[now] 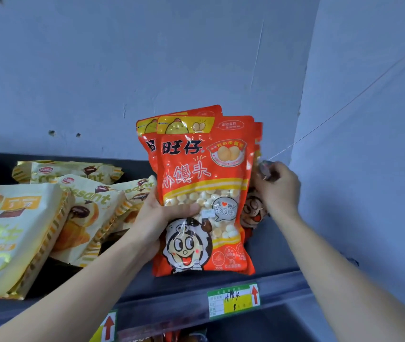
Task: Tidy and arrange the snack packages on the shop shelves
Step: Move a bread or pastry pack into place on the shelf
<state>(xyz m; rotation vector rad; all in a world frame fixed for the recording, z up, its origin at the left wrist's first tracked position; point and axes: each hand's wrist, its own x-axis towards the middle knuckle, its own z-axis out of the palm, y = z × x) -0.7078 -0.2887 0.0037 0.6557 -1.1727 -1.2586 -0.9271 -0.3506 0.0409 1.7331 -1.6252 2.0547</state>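
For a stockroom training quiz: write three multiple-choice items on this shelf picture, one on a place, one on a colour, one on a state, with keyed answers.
1. Where do the yellow croissant bags lie relative to the red bags?
A. left B. right C. behind

2. What colour are the arrows on the shelf price tags?
A. blue B. red C. black

3. How do the red bags stand?
A. flat B. upright C. upside down

Answers: 1 A, they fill the shelf's left side. 2 B, both arrows are red. 3 B, the left hand and right hand hold them upright, print readable.

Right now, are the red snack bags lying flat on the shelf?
No, the red snack bags stand upright on the shelf, steadied by the left hand and right hand.
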